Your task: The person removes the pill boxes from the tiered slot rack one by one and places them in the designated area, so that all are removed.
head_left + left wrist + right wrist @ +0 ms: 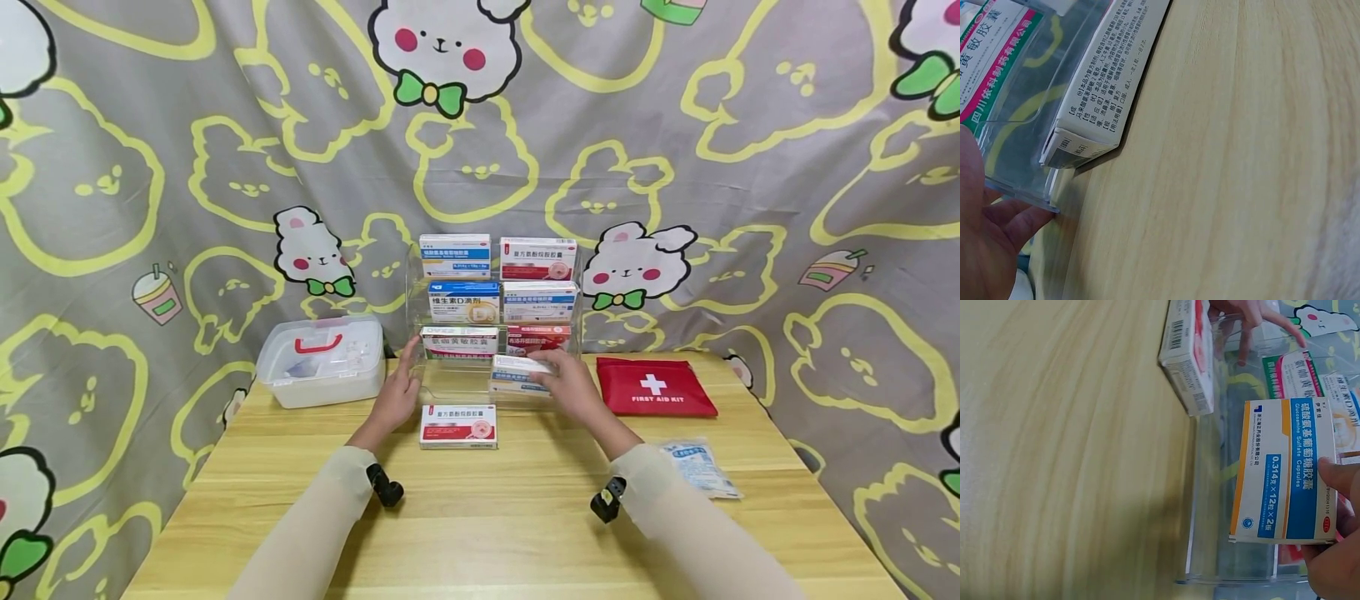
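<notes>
A clear tiered rack holds several medicine boxes. My right hand pinches a white, blue and orange glucosamine capsule box at the right of the rack's lowest tier; whether the box touches the shelf I cannot tell. My left hand touches the rack's left side, its index finger straight along the edge. In the left wrist view its fingertips meet the lower corner of the rack. A white and red medicine box stands on the table just in front of the rack.
On the left stands a translucent lidded box with a red handle. To the right lie a red first aid pouch and a white and blue packet. A patterned curtain hangs behind the wooden table.
</notes>
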